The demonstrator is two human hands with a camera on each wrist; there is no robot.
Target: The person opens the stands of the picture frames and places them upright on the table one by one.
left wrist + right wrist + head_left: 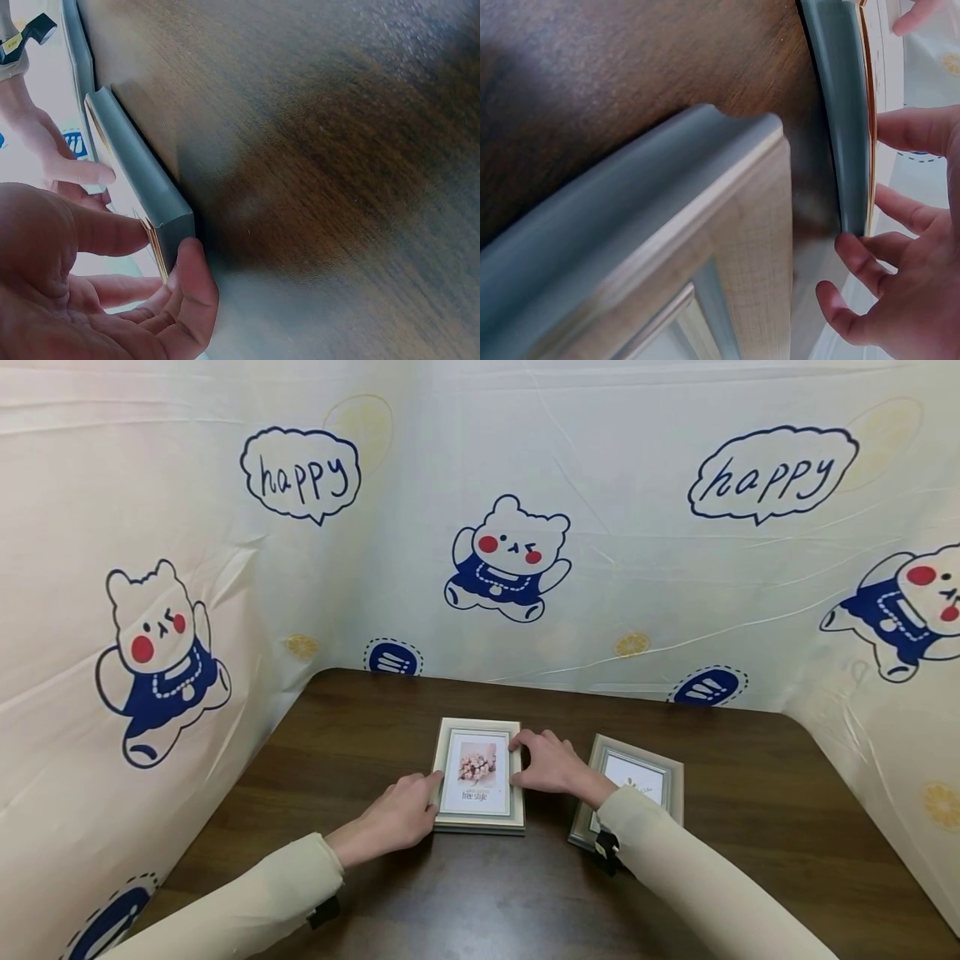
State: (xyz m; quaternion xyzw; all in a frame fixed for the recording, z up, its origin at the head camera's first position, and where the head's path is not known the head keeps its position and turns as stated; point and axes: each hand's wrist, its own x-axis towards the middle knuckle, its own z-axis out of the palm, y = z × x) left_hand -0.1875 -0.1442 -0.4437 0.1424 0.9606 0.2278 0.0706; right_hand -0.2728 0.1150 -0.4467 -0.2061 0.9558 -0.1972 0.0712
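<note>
The flower-photo picture frame (pixel 480 775) lay flat near the middle of the worktop (pixel 450 893), toward its far edge. The left hand (pixel 396 817) pinched its near-left corner, thumb on top and fingers (pixel 191 292) at the side, while the right hand (pixel 551 764) gripped its right edge, steadying it from both sides. A 2nd frame (pixel 652 772) lay just beside it, under the right sleeve (pixel 697 877).

dark wooden table (pixel 750 760), bear-print sheet (pixel 637 510) hung around it.
</note>
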